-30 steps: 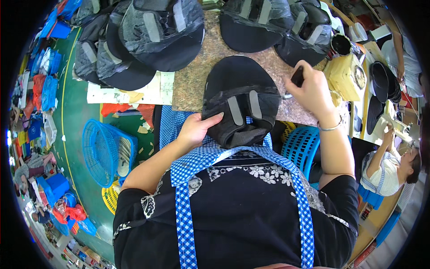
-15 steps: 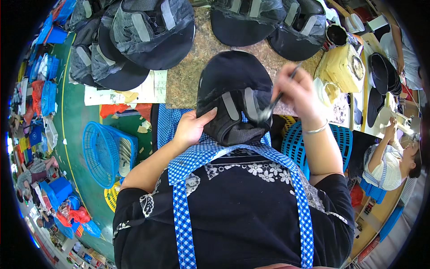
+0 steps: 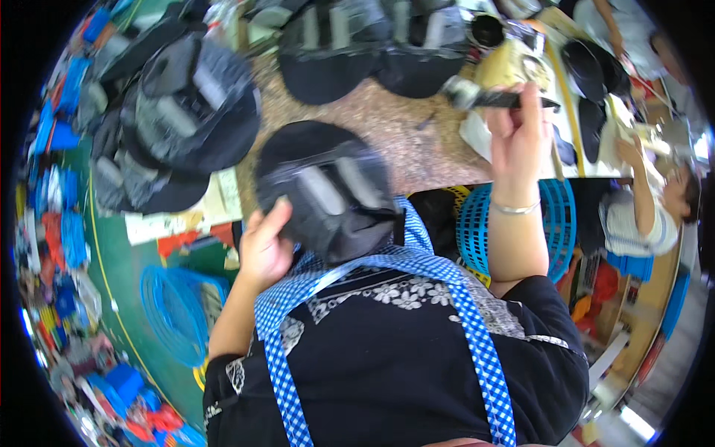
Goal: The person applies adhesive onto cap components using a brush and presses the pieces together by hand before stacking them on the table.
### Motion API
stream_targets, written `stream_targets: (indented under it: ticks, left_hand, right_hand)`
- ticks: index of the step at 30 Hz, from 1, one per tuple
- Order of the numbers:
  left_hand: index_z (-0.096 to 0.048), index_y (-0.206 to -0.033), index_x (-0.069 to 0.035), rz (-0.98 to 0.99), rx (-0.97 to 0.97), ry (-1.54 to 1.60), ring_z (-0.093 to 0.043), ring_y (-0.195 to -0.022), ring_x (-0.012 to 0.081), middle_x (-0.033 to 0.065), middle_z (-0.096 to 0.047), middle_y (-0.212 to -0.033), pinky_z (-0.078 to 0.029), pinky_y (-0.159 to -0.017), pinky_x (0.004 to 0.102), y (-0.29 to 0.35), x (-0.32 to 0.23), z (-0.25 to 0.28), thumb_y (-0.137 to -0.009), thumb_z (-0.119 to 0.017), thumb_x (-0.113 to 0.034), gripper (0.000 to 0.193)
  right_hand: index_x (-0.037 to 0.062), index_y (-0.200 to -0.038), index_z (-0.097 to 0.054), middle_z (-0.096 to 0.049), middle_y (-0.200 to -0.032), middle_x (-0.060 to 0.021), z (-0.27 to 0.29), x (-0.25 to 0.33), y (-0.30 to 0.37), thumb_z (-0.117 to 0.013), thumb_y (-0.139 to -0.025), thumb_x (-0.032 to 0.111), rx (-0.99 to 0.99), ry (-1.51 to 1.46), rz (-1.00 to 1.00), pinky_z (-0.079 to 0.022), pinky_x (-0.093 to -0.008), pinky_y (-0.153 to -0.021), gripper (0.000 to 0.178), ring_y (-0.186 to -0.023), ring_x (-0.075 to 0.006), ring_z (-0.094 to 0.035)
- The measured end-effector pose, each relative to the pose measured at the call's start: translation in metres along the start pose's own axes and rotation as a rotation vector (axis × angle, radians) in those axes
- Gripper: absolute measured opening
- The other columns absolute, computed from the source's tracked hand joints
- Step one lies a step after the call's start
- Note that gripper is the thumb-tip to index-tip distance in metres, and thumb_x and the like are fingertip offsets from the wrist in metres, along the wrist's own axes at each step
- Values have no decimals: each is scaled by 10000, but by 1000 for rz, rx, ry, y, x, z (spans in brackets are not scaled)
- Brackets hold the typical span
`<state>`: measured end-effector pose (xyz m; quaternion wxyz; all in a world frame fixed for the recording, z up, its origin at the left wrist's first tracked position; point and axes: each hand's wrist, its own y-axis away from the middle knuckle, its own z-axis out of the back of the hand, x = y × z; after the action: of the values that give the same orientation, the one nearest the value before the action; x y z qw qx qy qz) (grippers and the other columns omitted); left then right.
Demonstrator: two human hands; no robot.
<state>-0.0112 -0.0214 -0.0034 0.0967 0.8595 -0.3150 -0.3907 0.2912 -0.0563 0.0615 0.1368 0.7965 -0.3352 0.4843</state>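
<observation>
A black cap-shaped fabric piece with two pale grey strips lies between the stone-topped table's near edge and my apron. My left hand grips its lower left side, thumb on top and the other fingers partly hidden beneath. To the right, raised over the table, my right hand pinches a dark-handled brush. Its whitish, stained bristles point left, apart from the fabric piece.
Similar black pieces are stacked at the left, and more pieces lie at the back. A yellowish, crusted container and a dark pot stand back right. Blue baskets flank me below. Another person sits at far right.
My right hand has lifted the brush off the fabric piece and swung it up towards the containers. My left hand still holds the piece. The whole view has shifted and turned.
</observation>
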Motion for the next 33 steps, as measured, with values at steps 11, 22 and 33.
stream_targets:
  ticks: [11,22,33]
  left_hand:
    - [-490,-1098,43,-570,234,-1035,-517,-952,153,104,-559,-1038,-384,-853,274,-9,-31,-57,-885,-441,-88,255]
    - [-434,-1178,6,152,362,-497,-492,-980,123,61,-535,-1072,-366,-868,235,-26,-19,-48,-923,-394,-239,356]
    - [-390,-1218,-47,362,317,-145,-489,-1068,200,96,-495,-1168,-389,-903,342,-38,-9,-75,-912,-400,-278,384]
  right_hand:
    - [49,-786,-618,-599,-731,-62,81,11,3,-690,-711,179,143,1427,357,-437,-253,-587,167,-627,-150,-566]
    - [42,-733,-539,-490,-570,16,125,34,-8,-592,-806,144,-228,711,-191,-230,-165,-364,137,-400,-31,-350]
    - [-25,-844,-549,-603,-913,-153,-7,-32,39,-594,-788,68,432,359,166,-470,-282,-726,118,-817,-189,-587]
